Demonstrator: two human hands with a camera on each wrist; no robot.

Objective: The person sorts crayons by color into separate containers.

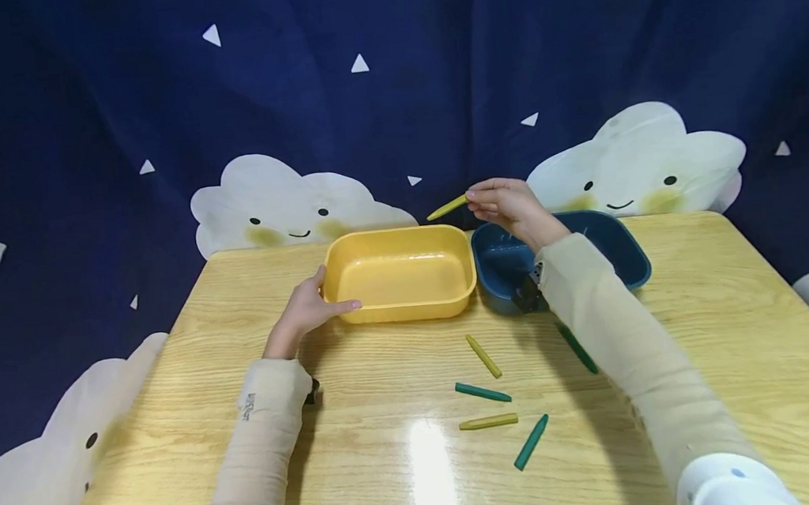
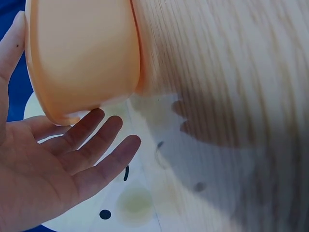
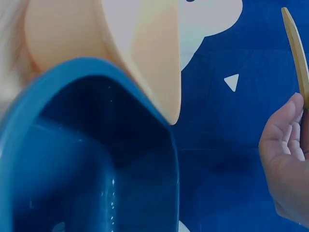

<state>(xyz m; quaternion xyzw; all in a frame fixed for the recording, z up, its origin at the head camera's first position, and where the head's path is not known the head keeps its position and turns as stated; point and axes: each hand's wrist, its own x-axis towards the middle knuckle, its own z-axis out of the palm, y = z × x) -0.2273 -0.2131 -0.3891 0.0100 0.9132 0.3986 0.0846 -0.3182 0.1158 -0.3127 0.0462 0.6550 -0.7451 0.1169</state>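
Observation:
A yellow crayon (image 1: 448, 207) is pinched in the fingers of my right hand (image 1: 508, 206), raised above the back edge of the blue bin. In the right wrist view the same crayon (image 3: 295, 50) points up from the fingertips at the right edge. My left hand (image 1: 306, 304) holds the near left corner of the yellow bin (image 1: 402, 314), thumb over its rim. The left wrist view shows the other fingers spread under the bin's end wall. To the right of it stands the blue bin (image 1: 629, 255), partly hidden behind my right forearm.
On the wooden table (image 1: 364, 462) in front of the bins lie two yellow crayons, one slanted (image 1: 484, 356) and one level (image 1: 488, 422). Green crayons (image 1: 483, 392) lie near them, one (image 1: 578, 348) beside my right sleeve. A dark blue curtain (image 1: 391, 87) with clouds hangs behind.

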